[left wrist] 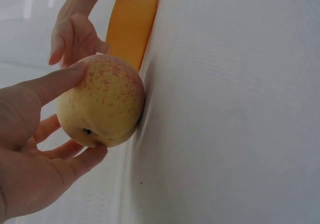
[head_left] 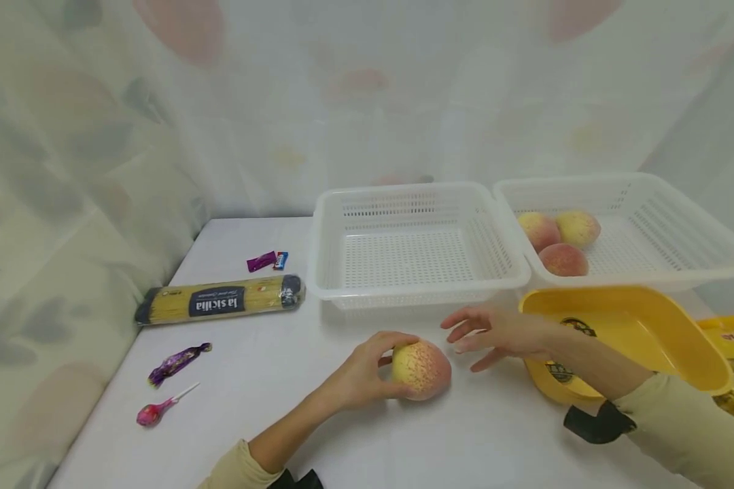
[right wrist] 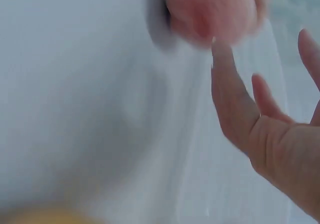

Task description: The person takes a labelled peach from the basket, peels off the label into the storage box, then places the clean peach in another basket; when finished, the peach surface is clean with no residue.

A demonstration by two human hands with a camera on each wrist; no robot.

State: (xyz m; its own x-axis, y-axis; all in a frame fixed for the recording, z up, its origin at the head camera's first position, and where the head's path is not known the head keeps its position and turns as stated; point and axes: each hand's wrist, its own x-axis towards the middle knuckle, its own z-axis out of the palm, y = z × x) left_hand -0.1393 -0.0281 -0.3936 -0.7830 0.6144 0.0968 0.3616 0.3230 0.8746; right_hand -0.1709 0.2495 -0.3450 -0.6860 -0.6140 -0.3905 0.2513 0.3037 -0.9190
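Note:
A yellow-pink peach (head_left: 421,369) sits on the white table (head_left: 281,380), and my left hand (head_left: 367,372) grips it from the left, thumb on top and fingers underneath. In the left wrist view the peach (left wrist: 101,101) is cupped between my thumb and fingers (left wrist: 75,160). My right hand (head_left: 489,333) hovers just right of the peach with its fingers spread, touching nothing. The right wrist view is blurred: it shows my open right hand (right wrist: 265,119) below the peach (right wrist: 210,11).
An empty white basket (head_left: 410,244) stands behind the peach; a second basket (head_left: 648,224) to its right holds three peaches (head_left: 559,239). A yellow dish (head_left: 624,339) lies under my right forearm. A spaghetti pack (head_left: 220,300), wrapped candies (head_left: 177,363) and a lollipop (head_left: 155,410) lie at the left.

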